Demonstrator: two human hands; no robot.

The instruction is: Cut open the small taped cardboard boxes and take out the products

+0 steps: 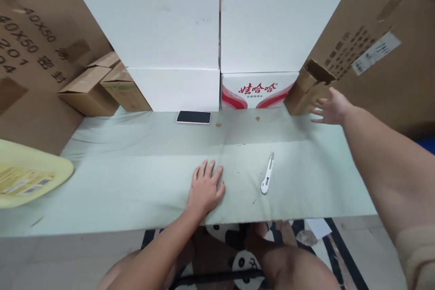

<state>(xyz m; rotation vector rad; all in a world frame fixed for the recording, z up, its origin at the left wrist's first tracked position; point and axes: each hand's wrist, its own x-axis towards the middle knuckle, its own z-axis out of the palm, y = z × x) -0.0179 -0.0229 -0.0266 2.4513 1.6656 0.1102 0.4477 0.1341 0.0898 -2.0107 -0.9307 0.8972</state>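
My left hand (205,189) lies flat on the pale green tabletop (136,190), palm down with its fingers spread, and holds nothing. Out to the right, my right hand (331,108) is raised with its fingers apart, close to a small open cardboard box (304,90); whether it touches the box I cannot tell. Between my hands lies a white utility knife (268,174), its tip pointing away from me. A phone (193,117) with a dark screen rests farther back, near the white boxes.
White boxes (170,31) stand along the back, one with red lettering (258,90). Large cardboard cartons (390,77) flank the table, and small brown boxes (91,90) sit at the left. A yellow container (34,174) is at the left edge. Part of a person shows behind.
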